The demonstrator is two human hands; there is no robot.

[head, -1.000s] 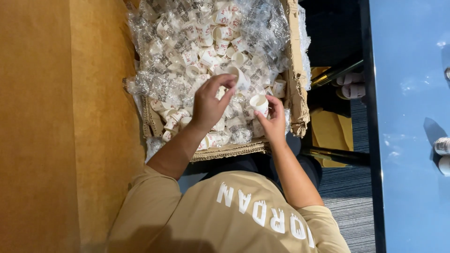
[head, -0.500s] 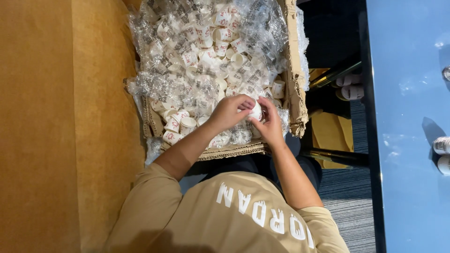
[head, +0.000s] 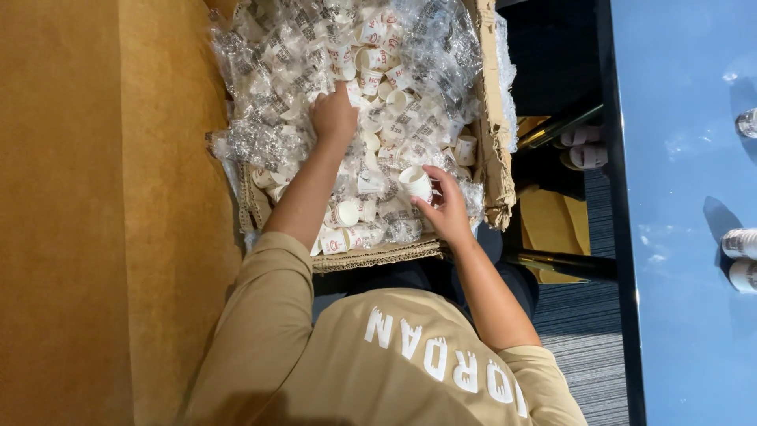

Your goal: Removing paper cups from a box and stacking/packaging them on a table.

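hands: left reaching among cups; right grasping one paper cup | one cardboard box

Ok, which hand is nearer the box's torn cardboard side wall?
Right. The right hand holds a paper cup just beside the side wall; the left hand is mid-box, farther away.

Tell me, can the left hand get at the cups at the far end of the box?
Probably yes. The left hand lies on the middle of the pile, the far cups lie just beyond it, and only loose plastic wrap partly covers them.
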